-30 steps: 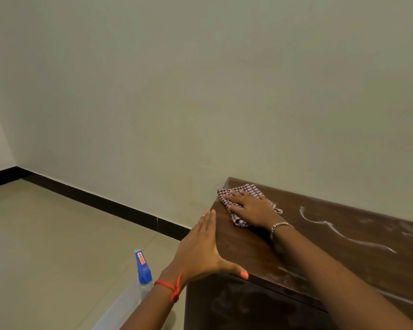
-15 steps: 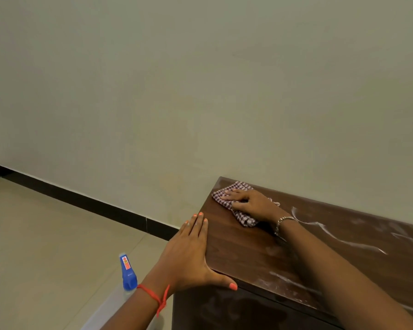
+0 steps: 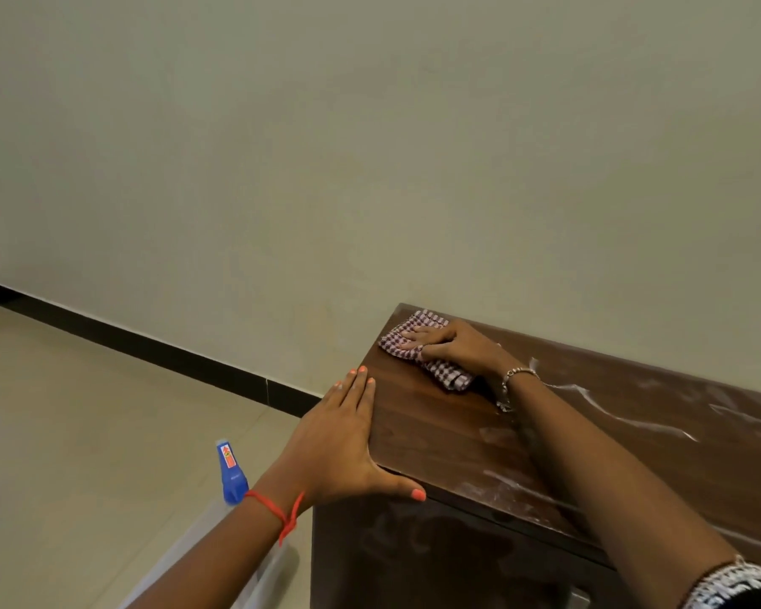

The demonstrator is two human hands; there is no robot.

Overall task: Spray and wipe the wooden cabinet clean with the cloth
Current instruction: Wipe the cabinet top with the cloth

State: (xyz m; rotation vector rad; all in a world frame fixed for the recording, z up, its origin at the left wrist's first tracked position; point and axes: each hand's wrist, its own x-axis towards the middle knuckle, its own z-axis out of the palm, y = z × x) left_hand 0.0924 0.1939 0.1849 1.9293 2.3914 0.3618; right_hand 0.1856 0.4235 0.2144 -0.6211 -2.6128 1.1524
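The dark brown wooden cabinet (image 3: 479,441) is standing against a pale greenish wall (image 3: 370,147), its flat top filling the lower right of the view. The right hand (image 3: 453,345) is lying on a folded red-and-white checked cloth (image 3: 418,345) at the far left corner of the cabinet top, close to the wall. Its fingers (image 3: 414,338) are stretching out over the cloth while the thumb is curling around the cloth's near edge, so the grip is pressing and lightly holding the fabric against the wood. A beaded bracelet (image 3: 517,375) is circling that wrist.

The left hand (image 3: 339,446) is resting flat and spread wide against the cabinet's left edge, fingers together and pointing toward the wall, the thumb hooking over the front corner; this grip is holding nothing. A red thread (image 3: 277,512) is tied around its wrist, and the nails are painted orange.

White streaks and smears (image 3: 624,415) are showing on the cabinet top to the right of the cloth, and a duller haze along the front edge.

On the beige tiled floor (image 3: 84,432), left of the cabinet, a spray bottle with a blue nozzle (image 3: 231,472) is standing just behind the left forearm; its body is hard to make out. A black skirting strip (image 3: 150,345) is running along the foot of the wall.
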